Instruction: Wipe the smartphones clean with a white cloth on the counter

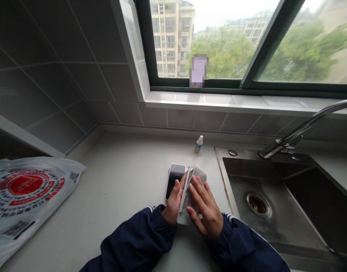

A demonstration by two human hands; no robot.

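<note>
My left hand [173,202] grips a thin, flat, phone-sized object [186,189] by its edge, tilted up above the counter. What exactly it is cannot be made out. Against its right face lies a thin whitish cloth [200,172], pressed there by the fingers of my right hand [206,207]. The cloth also hangs below the object between both hands. Just behind my left hand, a phone [175,175] with a dark screen lies flat on the counter. A small spray bottle [199,144] with a white cap stands upright farther back.
To the right is a steel sink [257,234] with a drain and a chrome faucet [292,134]. A printed white plastic bag [28,196] covers the far left of the pale counter [119,181]. Behind runs a tiled sill [219,100] under a window.
</note>
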